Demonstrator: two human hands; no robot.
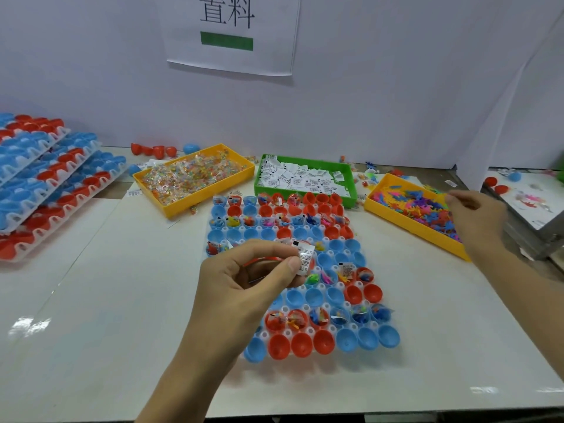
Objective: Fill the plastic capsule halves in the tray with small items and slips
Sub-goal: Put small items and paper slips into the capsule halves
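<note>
A white tray (287,329) in the middle of the table holds rows of red and blue capsule halves (314,297); some contain small toys and slips, others are bare. My left hand (244,285) hovers over the tray's middle, pinching a white printed slip (306,257) between thumb and fingers. My right hand (476,218) is over the right yellow bin (409,222) of colourful small toys, fingers curled together; whether it holds a toy is hidden.
A green bin (351,195) of white slips and a yellow bin (171,206) of wrapped candy stand behind the tray. Stacked trays of capsules (45,178) lie at far left. Loose capsule halves (152,150) sit by the wall.
</note>
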